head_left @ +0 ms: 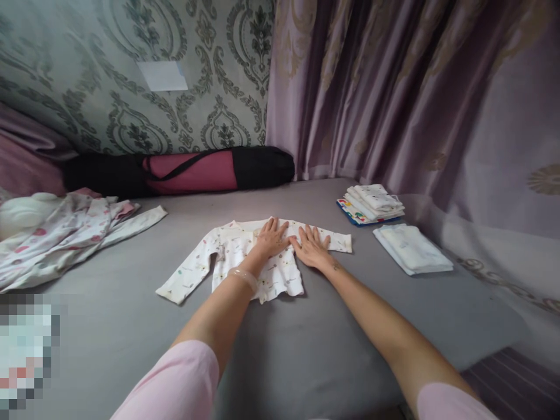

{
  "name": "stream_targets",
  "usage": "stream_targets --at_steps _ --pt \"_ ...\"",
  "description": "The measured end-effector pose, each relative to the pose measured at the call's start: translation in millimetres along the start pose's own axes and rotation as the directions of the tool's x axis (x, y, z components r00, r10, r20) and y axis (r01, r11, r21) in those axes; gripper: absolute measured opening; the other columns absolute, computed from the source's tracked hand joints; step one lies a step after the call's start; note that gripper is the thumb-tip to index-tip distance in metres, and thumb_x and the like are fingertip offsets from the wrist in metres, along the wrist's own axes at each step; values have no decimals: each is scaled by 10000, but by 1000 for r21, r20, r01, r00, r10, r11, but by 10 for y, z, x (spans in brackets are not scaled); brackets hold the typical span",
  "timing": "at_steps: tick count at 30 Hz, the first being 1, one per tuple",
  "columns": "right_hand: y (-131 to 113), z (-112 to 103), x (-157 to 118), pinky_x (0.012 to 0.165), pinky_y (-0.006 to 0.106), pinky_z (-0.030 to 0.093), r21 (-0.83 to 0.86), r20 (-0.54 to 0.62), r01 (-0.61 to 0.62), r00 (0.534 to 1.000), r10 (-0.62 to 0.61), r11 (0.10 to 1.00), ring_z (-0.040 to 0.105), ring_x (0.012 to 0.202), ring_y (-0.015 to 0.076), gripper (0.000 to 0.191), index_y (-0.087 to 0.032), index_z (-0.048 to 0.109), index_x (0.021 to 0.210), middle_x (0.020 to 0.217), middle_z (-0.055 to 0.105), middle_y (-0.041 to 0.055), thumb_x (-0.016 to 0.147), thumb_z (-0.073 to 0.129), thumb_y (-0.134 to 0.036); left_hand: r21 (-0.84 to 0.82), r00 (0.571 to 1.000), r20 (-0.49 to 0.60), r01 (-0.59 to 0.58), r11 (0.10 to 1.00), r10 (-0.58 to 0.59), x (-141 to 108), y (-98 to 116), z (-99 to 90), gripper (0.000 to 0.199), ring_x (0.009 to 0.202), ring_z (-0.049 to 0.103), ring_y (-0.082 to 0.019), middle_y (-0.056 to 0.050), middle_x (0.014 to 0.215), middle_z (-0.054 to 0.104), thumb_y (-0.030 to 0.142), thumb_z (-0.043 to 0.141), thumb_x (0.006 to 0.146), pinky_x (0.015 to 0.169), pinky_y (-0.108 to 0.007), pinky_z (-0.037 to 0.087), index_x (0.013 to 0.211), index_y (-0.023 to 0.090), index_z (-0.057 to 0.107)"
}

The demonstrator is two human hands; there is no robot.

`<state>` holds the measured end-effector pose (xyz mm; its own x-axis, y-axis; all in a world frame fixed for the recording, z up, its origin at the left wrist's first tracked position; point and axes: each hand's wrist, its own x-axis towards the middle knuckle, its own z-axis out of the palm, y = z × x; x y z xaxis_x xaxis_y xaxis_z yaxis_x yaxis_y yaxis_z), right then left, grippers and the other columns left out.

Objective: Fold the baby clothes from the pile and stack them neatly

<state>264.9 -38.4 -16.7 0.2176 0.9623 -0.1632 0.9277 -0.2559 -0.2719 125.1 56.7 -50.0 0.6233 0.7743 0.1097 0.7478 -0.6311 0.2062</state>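
Note:
A small white long-sleeved shirt (231, 251) with a scattered print lies spread on the grey sheet (131, 326), its sleeves stretched out to both sides. My left hand (271, 238) rests flat on the upper middle of the shirt, fingers spread, with a pale bracelet at the wrist. Beside it, my right hand (310, 246) lies flat where the right-side sleeve meets the body, fingers apart. The two hands are close together at the thumbs. Neither hand grips anything.
Folded cloths (376, 201) are stacked at the right, with a folded white cloth (411, 249) nearer. Loose printed clothes (65, 233) lie at the left. A long black and maroon bag (192, 172) lies along the wall beside purple curtains (350, 87).

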Motion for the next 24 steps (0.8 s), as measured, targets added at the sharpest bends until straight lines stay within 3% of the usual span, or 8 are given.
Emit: stream_targets --at_steps 6,13,19,24 --pt "354 -80 -130 1072 717 49 -102 -27 -120 993 118 988 77 1457 397 635 -308 222 1536 1614 142 106 969 140 -583 -23 1000 14 12 1000 -12 -17 52 -80 746 1447 226 -363 -138 1559 310 694 313 898 1151 -501 229 1474 223 372" --pt "764 -108 -304 1086 658 173 -192 -153 -187 975 159 963 189 1446 322 573 -210 302 1511 1570 264 151 992 177 -416 -19 999 32 -3 1000 3 -3 52 -102 727 1450 215 -367 -164 1560 294 668 332 910 1148 -507 230 1472 209 373" --pt "861 -79 -325 1097 601 215 -240 -189 -189 971 145 952 224 1437 299 584 -178 327 1499 1561 287 147 987 177 -416 -115 993 118 -14 993 28 -17 -26 -270 650 1451 245 -308 -157 1560 295 546 445 919 1145 -448 292 1460 193 375" --pt "816 -190 -174 1073 580 274 -217 -124 -216 973 193 952 338 1380 322 572 -175 398 1459 1510 368 167 967 239 -420 -272 999 -44 -38 962 27 -408 -360 -554 530 1308 491 -252 -156 1460 460 408 514 908 1069 -340 418 1375 159 485"
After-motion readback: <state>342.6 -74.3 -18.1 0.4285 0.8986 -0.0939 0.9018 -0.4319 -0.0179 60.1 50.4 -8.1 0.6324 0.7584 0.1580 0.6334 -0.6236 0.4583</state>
